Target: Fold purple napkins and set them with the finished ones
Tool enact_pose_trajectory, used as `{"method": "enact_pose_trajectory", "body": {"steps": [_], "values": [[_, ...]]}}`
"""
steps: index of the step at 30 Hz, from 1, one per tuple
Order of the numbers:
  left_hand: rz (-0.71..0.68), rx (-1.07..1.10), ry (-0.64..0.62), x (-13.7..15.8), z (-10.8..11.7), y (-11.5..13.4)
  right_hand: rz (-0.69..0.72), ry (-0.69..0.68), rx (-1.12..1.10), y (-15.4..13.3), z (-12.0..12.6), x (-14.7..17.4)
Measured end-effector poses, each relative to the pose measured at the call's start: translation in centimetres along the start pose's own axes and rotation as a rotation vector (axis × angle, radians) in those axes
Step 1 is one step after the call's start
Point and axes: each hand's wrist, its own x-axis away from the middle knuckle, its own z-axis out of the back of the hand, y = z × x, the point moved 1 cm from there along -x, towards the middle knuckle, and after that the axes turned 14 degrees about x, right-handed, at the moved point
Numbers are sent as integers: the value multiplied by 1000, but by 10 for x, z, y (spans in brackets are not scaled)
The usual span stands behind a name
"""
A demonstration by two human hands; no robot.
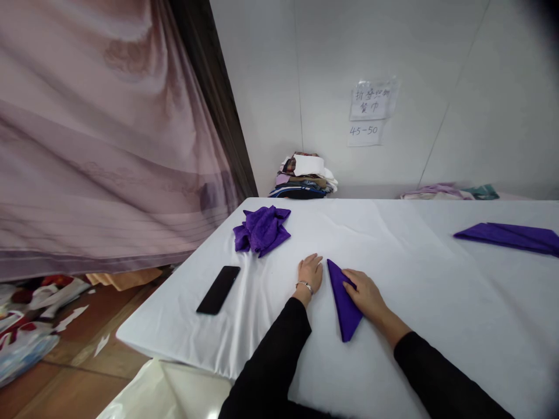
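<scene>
On the white-covered worktop (414, 285), the folded purple cloth (345, 305) lies between the hands, its right edge gripped by the right hand (365, 295), probably to keep its layers together. The left hand (311, 274) rests palm-down just beside it, fingers extended, apparently holding nothing.

Observed: black rectangular phone (218, 290) on white cloth-covered table (414, 279); pink fabric curtain (100, 145) left of table; multicoloured clothing stack (303, 177) behind.
</scene>
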Motion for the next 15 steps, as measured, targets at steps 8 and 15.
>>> {"method": "enact_pose_trajectory", "body": {"steps": [8, 15], "values": [[21, 62, 103, 4, 1, 4, 4, -17, -4, -1, 2, 0], [66, 75, 63, 3, -5, 9, 5, -10, -7, 1, -2, 0]]}}
